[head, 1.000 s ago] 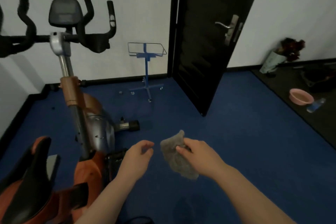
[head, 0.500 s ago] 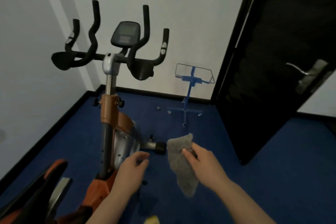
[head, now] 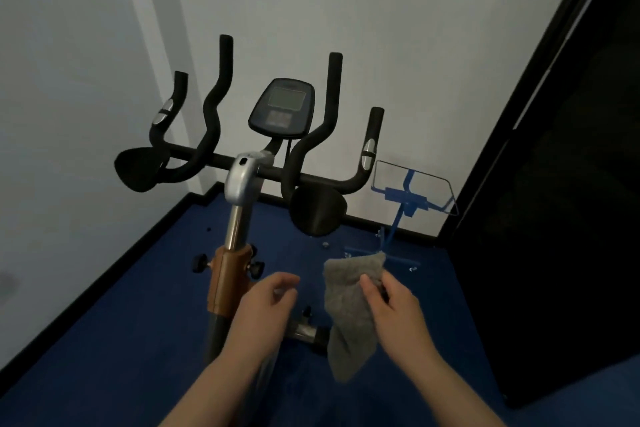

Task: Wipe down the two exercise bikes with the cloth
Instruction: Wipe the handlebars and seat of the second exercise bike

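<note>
Blue floor under exercise bike; right hand pinches gray cloth.

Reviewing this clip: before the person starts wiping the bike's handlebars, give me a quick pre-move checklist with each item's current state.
1. Cloth in hand: ok, the right hand pinches it near its top and the rest hangs free.
2. Left hand free: ok, fingers loosely curled, holding nothing.
3. Handlebars in view ahead: ok.
4. Cloth touching the bike yet: not ok, it hangs apart from the frame.
5. Cloth damp or clean: cannot tell.
6. Second bike in view: not ok, only one shows.
</note>
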A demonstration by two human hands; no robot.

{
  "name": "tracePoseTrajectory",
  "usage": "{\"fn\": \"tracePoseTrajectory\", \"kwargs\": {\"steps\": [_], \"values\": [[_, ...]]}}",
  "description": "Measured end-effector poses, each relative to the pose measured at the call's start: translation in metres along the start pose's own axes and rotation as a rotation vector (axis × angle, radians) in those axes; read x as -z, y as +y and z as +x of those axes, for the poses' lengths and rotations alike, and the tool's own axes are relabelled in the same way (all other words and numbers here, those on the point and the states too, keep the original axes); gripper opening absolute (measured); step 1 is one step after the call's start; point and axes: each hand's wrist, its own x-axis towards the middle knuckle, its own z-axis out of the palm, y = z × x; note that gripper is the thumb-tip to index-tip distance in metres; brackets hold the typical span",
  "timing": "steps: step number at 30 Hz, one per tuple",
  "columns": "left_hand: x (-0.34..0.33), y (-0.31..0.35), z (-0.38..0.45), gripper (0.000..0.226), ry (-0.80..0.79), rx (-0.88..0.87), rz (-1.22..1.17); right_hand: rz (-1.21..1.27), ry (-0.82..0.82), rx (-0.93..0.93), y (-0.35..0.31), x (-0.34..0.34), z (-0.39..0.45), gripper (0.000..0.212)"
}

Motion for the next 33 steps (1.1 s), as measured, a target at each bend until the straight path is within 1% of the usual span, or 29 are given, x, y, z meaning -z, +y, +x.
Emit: {"fn": "tracePoseTrajectory", "kwargs": {"steps": [2, 6, 8, 9, 13, 15, 16, 18, 19, 21, 23, 24, 25, 26, 27, 29, 31, 32, 33], "values": [[-0.002, 0.002, 0.014, 0.022, 0.025, -0.023, -0.017, 0.118, 0.059, -0.002, -0.007, -0.004, 0.021, 0.025], [0.008, 0.018, 0.044, 0.026, 0.236, -0.080, -0.002, 0.280, 0.255, 0.034, -0.026, -0.010, 0.059, 0.022], [0.018, 0.029, 0.064, 0.027, 0.284, -0.105, 0.022, 0.302, 0.331, 0.084, -0.037, -0.013, 0.076, 0.022], [0.022, 0.035, 0.075, 0.027, 0.296, -0.120, 0.046, 0.304, 0.342, 0.119, -0.042, -0.015, 0.086, 0.021], [0.018, 0.061, 0.118, 0.024, 0.332, -0.206, 0.051, 0.278, 0.287, 0.238, -0.054, -0.025, 0.124, 0.019], [0.011, 0.068, 0.133, 0.022, 0.305, -0.219, 0.051, 0.204, 0.310, 0.285, -0.055, -0.033, 0.141, 0.018], [0.007, 0.069, 0.139, 0.022, 0.276, -0.215, 0.053, 0.120, 0.320, 0.298, -0.053, -0.039, 0.149, 0.019], [0.002, 0.069, 0.145, 0.024, 0.225, -0.205, 0.073, -0.046, 0.281, 0.302, -0.048, -0.049, 0.159, 0.021], [0.000, 0.068, 0.146, 0.026, 0.217, -0.205, 0.073, -0.072, 0.244, 0.299, -0.044, -0.054, 0.158, 0.023], [-0.002, 0.063, 0.147, 0.027, 0.230, -0.212, 0.050, -0.043, 0.236, 0.318, -0.031, -0.062, 0.149, 0.027], [-0.002, 0.057, 0.147, 0.027, 0.237, -0.233, 0.027, 0.010, 0.295, 0.347, -0.019, -0.068, 0.133, 0.032], [-0.002, 0.055, 0.148, 0.027, 0.231, -0.246, 0.010, 0.015, 0.318, 0.355, -0.017, -0.070, 0.129, 0.031], [0.000, 0.054, 0.149, 0.027, 0.213, -0.257, -0.005, 0.008, 0.323, 0.345, -0.019, -0.070, 0.131, 0.026], [0.002, 0.053, 0.150, 0.026, 0.190, -0.271, -0.003, -0.019, 0.317, 0.310, -0.024, -0.068, 0.139, 0.019], [0.006, 0.052, 0.152, 0.026, 0.164, -0.291, 0.026, -0.063, 0.301, 0.255, -0.031, -0.066, 0.151, 0.020], [0.016, 0.053, 0.158, 0.026, 0.110, -0.343, 0.138, -0.150, 0.254, 0.133, -0.048, -0.059, 0.173, 0.029], [0.028, 0.056, 0.167, 0.024, 0.043, -0.411, 0.201, -0.141, 0.283, 0.119, -0.053, -0.059, 0.176, 0.022], [0.034, 0.057, 0.173, 0.023, -0.005, -0.439, 0.210, -0.090, 0.323, 0.138, -0.050, -0.064, 0.169, 0.013], [0.040, 0.058, 0.178, 0.023, -0.058, -0.465, 0.221, -0.041, 0.350, 0.153, -0.043, -0.072, 0.155, 0.009]]}}
